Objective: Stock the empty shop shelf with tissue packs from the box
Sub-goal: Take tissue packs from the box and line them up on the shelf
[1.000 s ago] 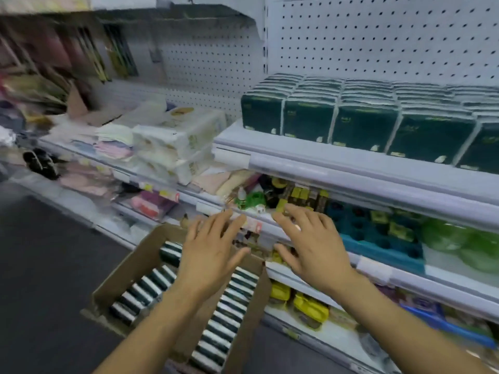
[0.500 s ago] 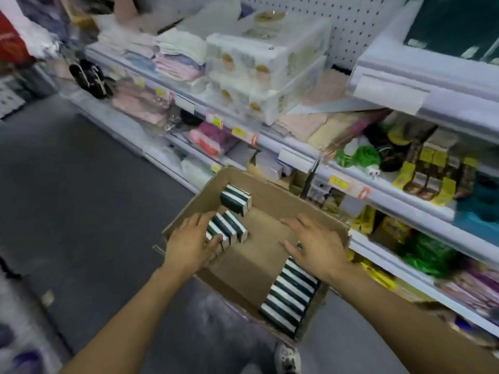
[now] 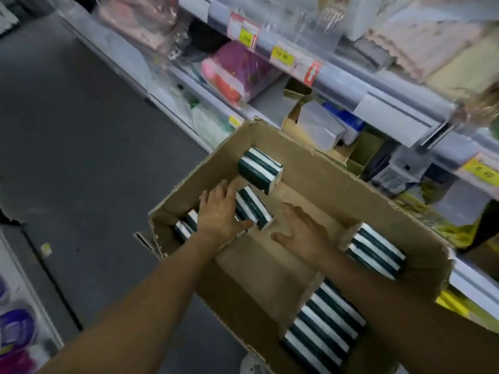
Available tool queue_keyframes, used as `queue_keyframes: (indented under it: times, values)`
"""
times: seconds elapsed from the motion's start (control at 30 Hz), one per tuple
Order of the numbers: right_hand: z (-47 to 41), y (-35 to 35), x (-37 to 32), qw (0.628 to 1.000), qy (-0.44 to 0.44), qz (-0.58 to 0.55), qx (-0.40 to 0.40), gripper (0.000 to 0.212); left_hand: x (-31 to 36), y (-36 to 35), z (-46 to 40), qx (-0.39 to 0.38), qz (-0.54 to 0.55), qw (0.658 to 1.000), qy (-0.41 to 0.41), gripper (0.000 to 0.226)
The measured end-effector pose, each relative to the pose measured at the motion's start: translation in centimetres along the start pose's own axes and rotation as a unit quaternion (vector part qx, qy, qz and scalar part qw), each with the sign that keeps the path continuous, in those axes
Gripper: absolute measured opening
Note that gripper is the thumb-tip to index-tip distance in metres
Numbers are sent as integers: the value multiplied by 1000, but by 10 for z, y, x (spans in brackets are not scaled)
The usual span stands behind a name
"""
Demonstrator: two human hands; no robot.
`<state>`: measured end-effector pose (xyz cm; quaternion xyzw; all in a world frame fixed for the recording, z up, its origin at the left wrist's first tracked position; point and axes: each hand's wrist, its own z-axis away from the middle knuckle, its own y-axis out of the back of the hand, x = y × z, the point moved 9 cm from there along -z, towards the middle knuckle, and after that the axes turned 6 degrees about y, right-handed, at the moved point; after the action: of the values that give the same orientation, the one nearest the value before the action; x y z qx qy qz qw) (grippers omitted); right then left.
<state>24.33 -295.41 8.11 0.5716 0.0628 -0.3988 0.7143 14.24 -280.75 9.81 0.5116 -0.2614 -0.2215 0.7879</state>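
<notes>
A brown cardboard box [image 3: 318, 168] stands on the floor against the shelving, holding dark green and white tissue packs. My left hand [image 3: 220, 211] lies spread over a row of packs [image 3: 253, 207] at the box's left side, fingers straight. My right hand [image 3: 302, 233] hovers open over the bare cardboard bottom in the middle. One bundle of packs [image 3: 260, 170] lies apart at the far end. Two more rows sit to the right [image 3: 375, 251] and at the near right [image 3: 324, 327], partly under my right forearm.
Shop shelves [image 3: 337, 76] run along the right with price tags, pink packaged goods [image 3: 237, 68], folded cloths and small boxes. Dark grey floor [image 3: 81, 117] stretches to the left. Purple items [image 3: 16, 327] sit at the lower left edge.
My view dropped from the stocked upper shelf down to the box. Both hands went from in front of the shelves down into the box; my left hand came onto the left row of packs.
</notes>
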Motion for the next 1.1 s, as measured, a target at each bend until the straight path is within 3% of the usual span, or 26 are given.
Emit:
queue_keyframes:
  times: [0.17, 0.27, 0.5, 0.7, 0.9, 1.0, 1.1]
  values:
    - [-46, -36, 18, 995, -18, -98, -9, 81, -2, -43, -39, -4, -52, 999, -5, 129]
    - [-57, -46, 21, 989, -14, -146, -9, 74, -3, -55, -47, -18, -61, 998, -4, 132]
    - [-42, -31, 30, 985, -42, -157, 56, 48, 8, -44, -37, -30, -56, 998, -1, 122]
    - [0, 21, 48, 956, -90, -248, 126, 38, 12, 4, -13, -67, 127, 988, 55, 80]
    - [46, 75, 26, 925, -95, -329, 165, 25, 23, 51, 25, -93, 174, 973, 118, 100]
    - [79, 101, 9, 906, -93, -369, 186, 30, 41, 78, 49, -76, 155, 980, 105, 98]
    - [123, 129, -2, 890, -96, -393, 210, 27, 63, 100, 73, -78, 199, 976, 46, 75]
